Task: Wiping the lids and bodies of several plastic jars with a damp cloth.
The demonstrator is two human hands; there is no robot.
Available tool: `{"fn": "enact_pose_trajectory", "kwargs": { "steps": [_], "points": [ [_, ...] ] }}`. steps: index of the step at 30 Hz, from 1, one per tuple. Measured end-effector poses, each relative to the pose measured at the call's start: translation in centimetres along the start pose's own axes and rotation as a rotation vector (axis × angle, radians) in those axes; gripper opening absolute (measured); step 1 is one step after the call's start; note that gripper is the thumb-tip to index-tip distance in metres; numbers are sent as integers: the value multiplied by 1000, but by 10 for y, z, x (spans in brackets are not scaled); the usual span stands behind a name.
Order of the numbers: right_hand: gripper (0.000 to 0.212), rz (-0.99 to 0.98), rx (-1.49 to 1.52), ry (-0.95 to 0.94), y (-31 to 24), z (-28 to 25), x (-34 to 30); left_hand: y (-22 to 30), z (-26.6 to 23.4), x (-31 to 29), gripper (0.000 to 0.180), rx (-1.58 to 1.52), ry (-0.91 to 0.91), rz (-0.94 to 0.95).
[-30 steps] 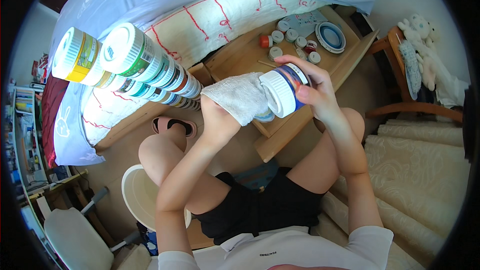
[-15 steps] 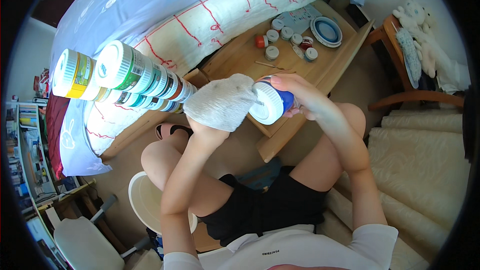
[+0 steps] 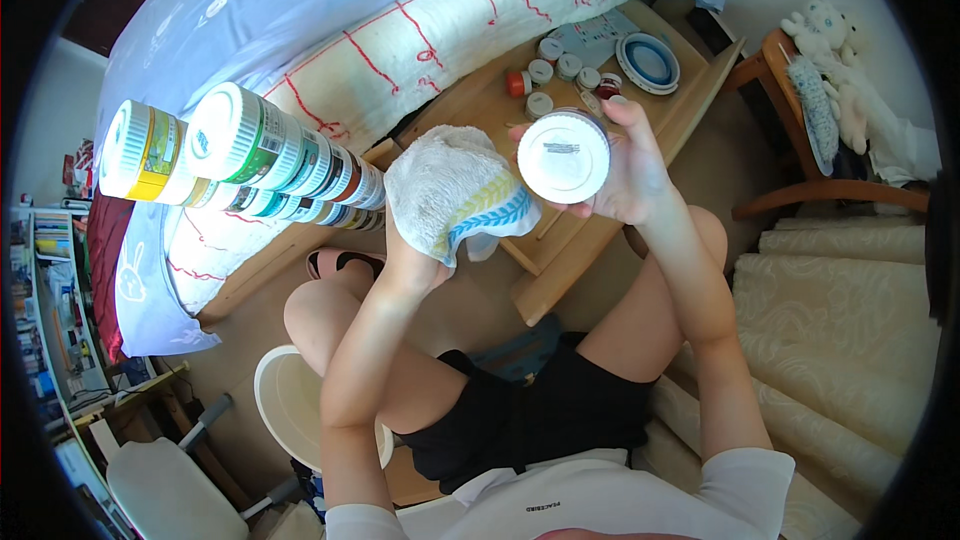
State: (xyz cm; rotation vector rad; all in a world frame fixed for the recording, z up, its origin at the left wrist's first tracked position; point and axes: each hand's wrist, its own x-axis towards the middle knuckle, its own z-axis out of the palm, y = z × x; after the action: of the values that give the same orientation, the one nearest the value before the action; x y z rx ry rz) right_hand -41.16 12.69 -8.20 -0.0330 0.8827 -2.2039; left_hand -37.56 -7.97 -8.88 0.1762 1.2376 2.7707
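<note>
Grey-white fabric cloth with yellow and blue leaf print [image 3: 440,180]: draped over the left hand [image 3: 412,265], fingers hidden, closure cannot be told. White-ended round jar [image 3: 564,180]: gripped around its sides by the right hand [image 3: 638,175], above the pale wooden drawer [image 3: 700,52], just beside the cloth. Handling, as judged: steady side grip, cloth kept flat, jar turned gradually against it.

Cloth [image 3: 440,185] was off-white, with yellow and blue leaf motifs. Jar [image 3: 563,162] showed a white end, grey-marked. Stacked jars [image 3: 268,146] had white lids [image 3: 213,130]; top labels [image 3: 163,155] were yellow and green. Quilt [image 3: 270,20] was pale blue with white rabbits; mattress [image 3: 370,72], white with red lines. Bowl [image 3: 650,62] was blue, rimmed white. Shorts [image 3: 530,415] were black, shirt [image 3: 620,495] white.
</note>
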Motion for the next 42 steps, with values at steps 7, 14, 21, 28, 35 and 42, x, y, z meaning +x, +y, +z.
{"fn": "enact_pose_trajectory", "kwargs": {
  "steps": [7,14,21,28,35,42],
  "points": [
    [59,-61,-121,-315,-3,1,0,-1,-7,-1,39,-111,102,-135],
    [61,-45,-129,-88,0,2,-2,-3,-6,0,32,390,9,88],
    [44,-51,-304,286,-2,13,-5,-5,-4,0,32,746,-97,285],
    [49,-220,-475,232,5,14,0,-8,5,-2,37,616,-119,106],
    [30,-266,-572,270,8,25,-1,-11,11,-3,35,537,-41,68],
    [41,-315,-707,262,10,25,-1,-13,6,0,29,688,-96,226]
  ]
}}
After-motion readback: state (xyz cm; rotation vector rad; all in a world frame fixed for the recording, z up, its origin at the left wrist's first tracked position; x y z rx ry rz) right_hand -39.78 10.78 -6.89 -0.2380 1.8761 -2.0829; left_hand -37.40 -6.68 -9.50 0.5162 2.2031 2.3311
